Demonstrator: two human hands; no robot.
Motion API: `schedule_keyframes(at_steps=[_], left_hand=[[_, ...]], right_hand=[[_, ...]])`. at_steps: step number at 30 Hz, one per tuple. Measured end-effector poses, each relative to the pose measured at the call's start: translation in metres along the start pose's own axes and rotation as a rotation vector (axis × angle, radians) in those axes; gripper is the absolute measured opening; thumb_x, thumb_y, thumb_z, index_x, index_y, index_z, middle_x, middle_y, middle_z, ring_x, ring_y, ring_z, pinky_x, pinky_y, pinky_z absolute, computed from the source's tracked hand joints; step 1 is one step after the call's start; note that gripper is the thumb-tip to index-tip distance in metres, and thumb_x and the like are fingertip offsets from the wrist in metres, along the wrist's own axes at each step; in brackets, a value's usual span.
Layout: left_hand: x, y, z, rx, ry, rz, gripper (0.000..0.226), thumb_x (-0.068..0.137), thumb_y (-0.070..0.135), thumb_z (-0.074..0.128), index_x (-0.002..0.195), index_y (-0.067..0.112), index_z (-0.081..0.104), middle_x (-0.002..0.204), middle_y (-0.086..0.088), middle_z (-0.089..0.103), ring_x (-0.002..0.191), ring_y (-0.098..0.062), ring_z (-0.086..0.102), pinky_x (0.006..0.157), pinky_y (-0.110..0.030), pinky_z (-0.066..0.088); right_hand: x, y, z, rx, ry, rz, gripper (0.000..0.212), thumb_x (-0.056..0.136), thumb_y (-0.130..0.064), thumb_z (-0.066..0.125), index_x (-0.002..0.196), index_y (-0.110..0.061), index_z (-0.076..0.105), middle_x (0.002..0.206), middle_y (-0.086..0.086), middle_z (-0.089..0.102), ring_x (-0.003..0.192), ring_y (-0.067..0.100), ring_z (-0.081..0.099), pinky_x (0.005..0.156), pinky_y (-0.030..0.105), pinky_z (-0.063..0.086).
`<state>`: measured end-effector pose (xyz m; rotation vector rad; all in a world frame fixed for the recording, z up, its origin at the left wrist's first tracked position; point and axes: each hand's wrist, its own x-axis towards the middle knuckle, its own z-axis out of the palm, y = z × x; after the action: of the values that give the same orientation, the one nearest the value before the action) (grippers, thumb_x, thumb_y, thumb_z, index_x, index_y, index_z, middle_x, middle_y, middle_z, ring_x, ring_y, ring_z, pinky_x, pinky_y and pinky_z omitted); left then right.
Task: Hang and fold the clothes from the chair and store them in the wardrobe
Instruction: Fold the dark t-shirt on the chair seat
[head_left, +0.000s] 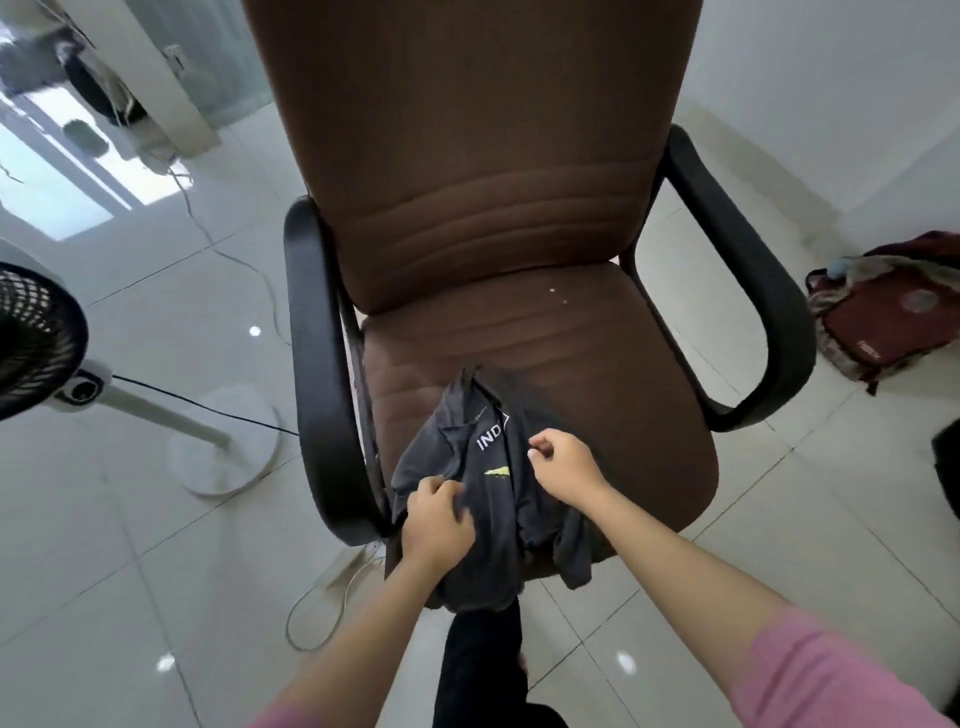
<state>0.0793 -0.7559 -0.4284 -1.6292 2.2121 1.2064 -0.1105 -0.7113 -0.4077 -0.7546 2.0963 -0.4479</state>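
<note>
**Dark shirt bunched on chair seat, both hands on it**

Crumpled on the front edge of the brown seat (597, 374): a dark grey shirt (498, 499), part hanging over the front lip toward the floor. Printed in white on the cloth between the hands: "IND", the rest of the word lost in a fold; just below it a small yellow-green mark. Smaller writing beside the letters, too fine to read.

Left hand (439, 519) at the shirt's near left side, fingers curled into the cloth and gripping a fold. Right hand (563, 465) just past the lettering, fingers curled under, thumb and forefinger seemingly pinching cloth; hard to tell for sure, since the pinch point is hidden beneath the knuckles. Pink sleeves (826, 670) on both forearms.

Beyond the hands: tall brown backrest, black armrests (317, 364) on either side. Under the wrists, a black trouser leg (483, 660).

Left of the left hand, on the white tiled floor: a white standing fan (36, 338) with a dark grille, round base and black cord, plus a pale cable looping near the chair. Far right of the right hand: a maroon backpack (888, 317) lying against the wall, with a small label too blurred to read.
</note>
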Motion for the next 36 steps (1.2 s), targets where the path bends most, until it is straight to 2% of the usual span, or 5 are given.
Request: schedule_keyframes(at_steps=[11, 18, 23, 28, 36], left_hand=[[0.036, -0.015, 0.027, 0.127, 0.072, -0.038, 0.05, 0.086, 0.026, 0.05, 0.136, 0.029, 0.045, 0.153, 0.009, 0.025, 0.136, -0.022, 0.026, 0.11, -0.047, 0.026], [0.038, -0.013, 0.024, 0.09, 0.183, -0.099, 0.044, 0.088, 0.029, 0.05, 0.132, 0.029, 0.049, 0.143, 0.016, 0.042, 0.132, -0.015, 0.036, 0.114, -0.049, 0.008], [0.036, -0.006, 0.019, -0.008, 0.255, -0.082, 0.032, 0.087, 0.023, 0.054, 0.119, 0.023, 0.061, 0.12, 0.01, 0.059, 0.12, -0.015, 0.049, 0.115, -0.048, 0.012], [0.024, 0.004, 0.005, -0.164, 0.304, -0.003, 0.016, 0.084, 0.01, 0.058, 0.098, 0.014, 0.064, 0.098, 0.002, 0.06, 0.091, -0.018, 0.06, 0.088, -0.034, 0.045], [0.01, 0.041, -0.031, -0.286, 0.354, 0.027, 0.015, 0.084, 0.002, 0.055, 0.093, 0.011, 0.062, 0.092, -0.001, 0.056, 0.08, -0.011, 0.052, 0.069, -0.012, 0.032]], right_hand=[[0.113, 0.0, 0.014, -0.21, -0.001, -0.032, 0.029, 0.092, -0.023, 0.056, 0.12, -0.024, 0.061, 0.142, 0.007, 0.033, 0.128, 0.033, 0.037, 0.106, 0.036, 0.033], [0.121, -0.002, 0.012, -0.173, 0.072, -0.002, 0.01, 0.079, -0.034, 0.069, 0.089, -0.033, 0.07, 0.106, -0.007, 0.062, 0.108, 0.021, 0.047, 0.099, 0.036, 0.034], [0.114, -0.009, 0.002, 0.233, -0.017, -0.003, 0.027, 0.07, -0.002, 0.077, 0.07, -0.022, 0.059, 0.071, -0.004, 0.052, 0.074, 0.016, 0.052, 0.061, 0.02, 0.039], [0.086, -0.018, -0.016, 0.406, -0.149, 0.044, 0.034, 0.066, 0.007, 0.075, 0.088, -0.018, 0.068, 0.096, 0.004, 0.062, 0.087, 0.018, 0.059, 0.071, 0.024, 0.05], [0.034, -0.027, -0.065, 0.623, -0.133, -0.022, 0.029, 0.069, 0.004, 0.078, 0.088, -0.017, 0.074, 0.094, 0.006, 0.07, 0.085, 0.015, 0.066, 0.077, 0.024, 0.052]])
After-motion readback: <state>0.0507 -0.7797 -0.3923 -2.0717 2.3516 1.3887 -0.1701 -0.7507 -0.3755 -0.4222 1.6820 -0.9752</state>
